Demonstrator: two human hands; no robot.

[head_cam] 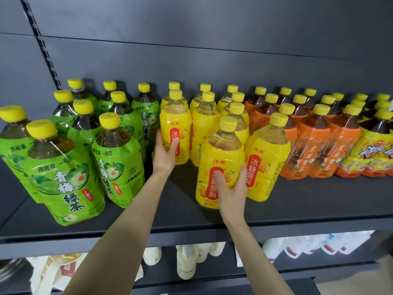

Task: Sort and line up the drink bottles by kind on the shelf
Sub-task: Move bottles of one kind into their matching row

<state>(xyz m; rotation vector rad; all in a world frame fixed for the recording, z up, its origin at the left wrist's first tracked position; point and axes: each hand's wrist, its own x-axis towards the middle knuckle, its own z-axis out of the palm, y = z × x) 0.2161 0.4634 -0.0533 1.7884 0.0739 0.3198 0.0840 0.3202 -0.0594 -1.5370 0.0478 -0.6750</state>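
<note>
shelf (297, 209) | plum-tea bottles (63, 177) left | pear-drink bottles (268, 158) centre | jasmine-tea bottles (306, 150) right | iced-tea bottles (374, 154) far right
</note>
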